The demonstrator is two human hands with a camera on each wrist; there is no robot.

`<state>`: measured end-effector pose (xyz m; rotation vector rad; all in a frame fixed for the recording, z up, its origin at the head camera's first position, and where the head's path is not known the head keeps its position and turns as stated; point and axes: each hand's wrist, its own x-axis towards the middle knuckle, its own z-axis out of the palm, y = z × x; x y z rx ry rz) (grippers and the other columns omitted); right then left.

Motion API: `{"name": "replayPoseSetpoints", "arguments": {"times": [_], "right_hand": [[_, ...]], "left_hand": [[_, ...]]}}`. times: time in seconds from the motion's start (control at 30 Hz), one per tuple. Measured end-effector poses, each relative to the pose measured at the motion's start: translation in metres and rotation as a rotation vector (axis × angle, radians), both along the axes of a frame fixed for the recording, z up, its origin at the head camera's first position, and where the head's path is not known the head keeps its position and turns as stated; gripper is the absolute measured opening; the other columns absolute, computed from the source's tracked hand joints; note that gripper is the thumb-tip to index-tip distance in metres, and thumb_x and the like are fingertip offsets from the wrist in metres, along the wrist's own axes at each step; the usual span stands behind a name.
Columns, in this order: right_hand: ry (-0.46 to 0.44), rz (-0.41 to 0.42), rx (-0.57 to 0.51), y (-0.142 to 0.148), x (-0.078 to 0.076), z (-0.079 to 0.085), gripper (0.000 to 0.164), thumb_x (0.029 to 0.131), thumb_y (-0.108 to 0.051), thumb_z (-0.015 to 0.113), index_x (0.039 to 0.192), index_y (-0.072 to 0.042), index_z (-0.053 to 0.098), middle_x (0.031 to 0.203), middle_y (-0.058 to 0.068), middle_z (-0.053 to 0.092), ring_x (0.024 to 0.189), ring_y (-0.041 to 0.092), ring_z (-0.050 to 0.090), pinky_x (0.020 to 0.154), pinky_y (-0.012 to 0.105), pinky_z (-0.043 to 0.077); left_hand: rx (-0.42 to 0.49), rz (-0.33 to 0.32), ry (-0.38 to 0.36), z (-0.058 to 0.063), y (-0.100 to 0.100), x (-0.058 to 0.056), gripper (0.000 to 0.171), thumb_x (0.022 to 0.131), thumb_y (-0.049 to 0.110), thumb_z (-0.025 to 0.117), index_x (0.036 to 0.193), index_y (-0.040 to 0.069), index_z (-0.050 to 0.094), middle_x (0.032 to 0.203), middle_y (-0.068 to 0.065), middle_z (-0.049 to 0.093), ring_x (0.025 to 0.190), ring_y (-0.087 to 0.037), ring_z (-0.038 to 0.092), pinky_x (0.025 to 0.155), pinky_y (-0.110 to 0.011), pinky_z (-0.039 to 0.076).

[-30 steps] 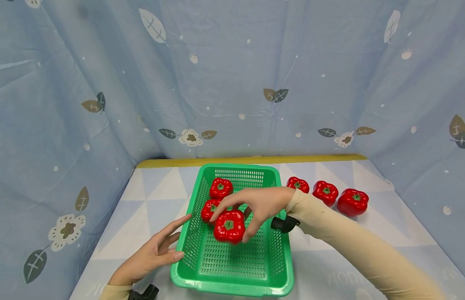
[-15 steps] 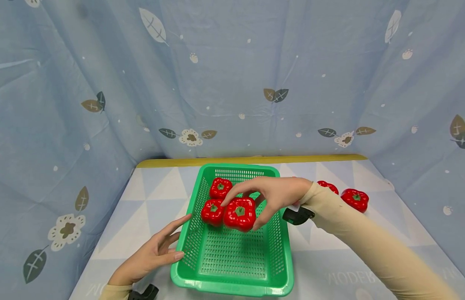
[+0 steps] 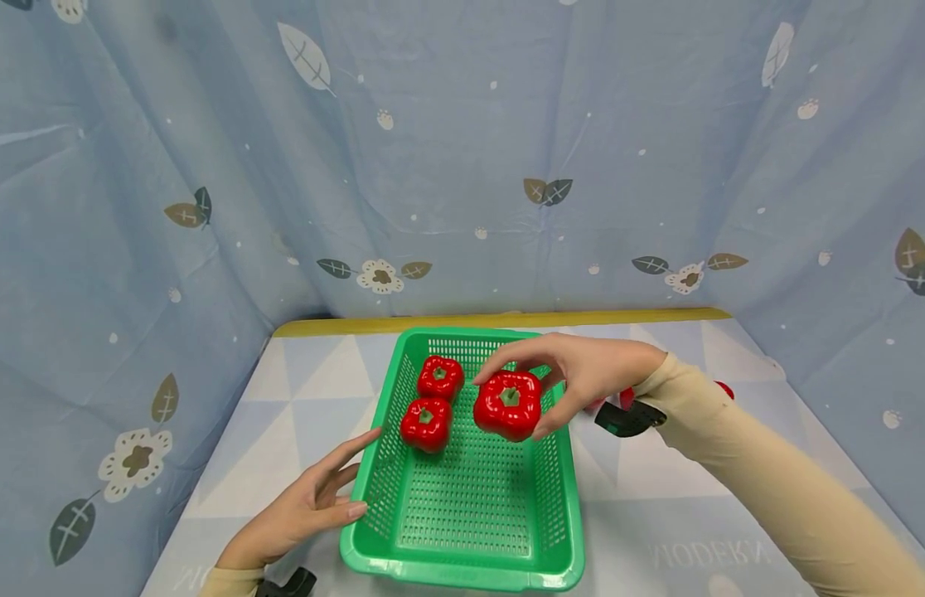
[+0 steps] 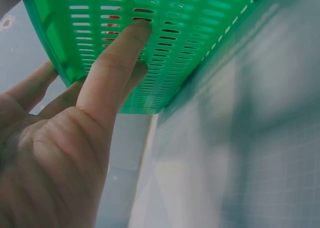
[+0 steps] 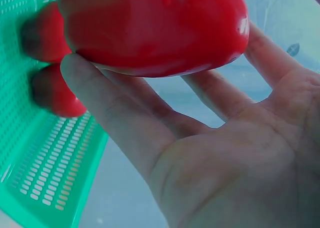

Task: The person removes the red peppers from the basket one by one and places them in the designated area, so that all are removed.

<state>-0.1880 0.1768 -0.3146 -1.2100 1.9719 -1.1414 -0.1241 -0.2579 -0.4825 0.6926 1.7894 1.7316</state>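
My right hand [image 3: 585, 369] holds a red bell pepper [image 3: 507, 406] over the right half of the green plastic basket [image 3: 462, 531]. Its fingertips grip the pepper's sides, and the green stem faces up. In the right wrist view the thumb and fingers span the held bell pepper [image 5: 155, 32] from below. Two more red bell peppers, a far one [image 3: 440, 378] and a nearer one [image 3: 426, 424], sit along the basket's left side. At the left rim rests my left hand [image 3: 302, 510], fingers fairly straight. The left wrist view shows its fingertips against the slotted basket wall [image 4: 165, 42].
Right of the basket, my right forearm mostly hides other red peppers; one pepper edge [image 3: 725, 389] shows past the sleeve. The table cover [image 3: 701, 514] has pale triangles and printed lettering. A blue patterned curtain [image 3: 462, 166] hangs behind and on both sides.
My right hand has moved right and away from me with the bell pepper, from beside the nearer left pepper toward the basket's right side. The left hand stays at the rim.
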Motion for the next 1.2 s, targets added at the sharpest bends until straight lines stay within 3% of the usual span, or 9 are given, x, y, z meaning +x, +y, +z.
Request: {"name": "replayPoseSetpoints", "arguments": {"times": [0.03,0.2,0.27,0.4,0.67,0.8,0.9,0.97,1.2], "right_hand": [[0.0,-0.006,0.003,0.003,0.0,0.0,0.07,0.091,-0.009,0.09,0.154,-0.021,0.061,0.155,0.0,0.057,0.132,0.019,0.058,0.09,0.048,0.065],[-0.048,-0.036,0.004,0.017,0.002,-0.001,0.07,0.093,-0.007,0.089,0.155,-0.022,0.059,0.156,0.002,0.055,0.12,0.022,0.065,0.077,0.049,0.067],[-0.083,-0.043,-0.012,0.022,0.003,0.0,0.069,0.094,-0.005,0.087,0.156,-0.019,0.058,0.156,0.006,0.055,0.126,0.029,0.064,0.083,0.053,0.067],[-0.151,-0.062,-0.035,0.034,0.006,0.002,0.069,0.096,0.001,0.083,0.157,-0.014,0.055,0.155,0.013,0.055,0.117,0.041,0.071,0.091,0.061,0.064],[-0.126,-0.138,-0.027,0.06,0.009,0.002,0.067,0.096,0.002,0.083,0.156,-0.012,0.057,0.153,0.015,0.057,0.127,0.041,0.066,0.098,0.058,0.062],[-0.086,-0.192,-0.009,0.075,0.013,-0.001,0.069,0.096,0.0,0.084,0.157,-0.014,0.056,0.155,0.015,0.053,0.122,0.042,0.067,0.083,0.055,0.067],[-0.116,-0.225,0.001,0.087,0.017,-0.004,0.07,0.096,0.001,0.083,0.158,-0.014,0.053,0.152,0.019,0.053,0.1,0.045,0.073,0.064,0.051,0.066],[-0.132,-0.24,-0.006,0.093,0.019,-0.007,0.07,0.096,0.003,0.082,0.159,-0.011,0.052,0.149,0.023,0.054,0.092,0.047,0.073,0.061,0.048,0.065],[-0.116,-0.26,-0.059,0.114,0.024,-0.022,0.073,0.094,0.008,0.081,0.159,-0.004,0.051,0.152,0.024,0.054,0.116,0.045,0.07,0.087,0.049,0.066]], "left_hand": [[0.001,-0.002,0.003,0.0,0.0,0.0,0.081,0.112,0.001,0.058,0.178,0.025,0.018,0.183,-0.014,0.0,0.159,-0.063,0.001,0.118,-0.028,0.046],[0.011,-0.006,0.015,-0.001,0.0,0.0,0.081,0.111,0.0,0.058,0.178,0.024,0.019,0.183,-0.015,0.001,0.159,-0.063,0.002,0.118,-0.029,0.046],[0.012,-0.004,0.012,0.0,0.0,0.0,0.081,0.111,-0.001,0.059,0.178,0.023,0.019,0.183,-0.015,0.001,0.159,-0.063,0.002,0.117,-0.029,0.046],[0.009,-0.001,0.001,0.0,0.0,0.001,0.081,0.111,0.0,0.059,0.178,0.024,0.019,0.183,-0.015,0.0,0.16,-0.062,0.001,0.117,-0.03,0.047],[0.002,0.003,-0.015,0.0,0.0,0.0,0.081,0.112,0.001,0.059,0.178,0.026,0.019,0.183,-0.014,-0.001,0.16,-0.061,0.0,0.117,-0.032,0.049],[-0.003,0.007,-0.017,0.001,0.001,0.0,0.081,0.112,0.002,0.059,0.177,0.027,0.019,0.183,-0.014,-0.001,0.161,-0.061,0.001,0.116,-0.032,0.049],[0.0,0.006,-0.01,0.002,0.001,0.0,0.081,0.111,0.001,0.06,0.177,0.026,0.019,0.182,-0.014,0.0,0.161,-0.061,0.002,0.116,-0.033,0.049],[0.003,0.004,-0.007,0.001,0.001,0.0,0.081,0.111,0.001,0.059,0.177,0.026,0.019,0.182,-0.014,0.0,0.16,-0.061,0.002,0.116,-0.032,0.049],[0.007,-0.005,0.003,0.001,0.0,-0.001,0.082,0.111,-0.001,0.059,0.177,0.024,0.019,0.182,-0.016,0.0,0.16,-0.062,0.001,0.117,-0.031,0.047]]}}
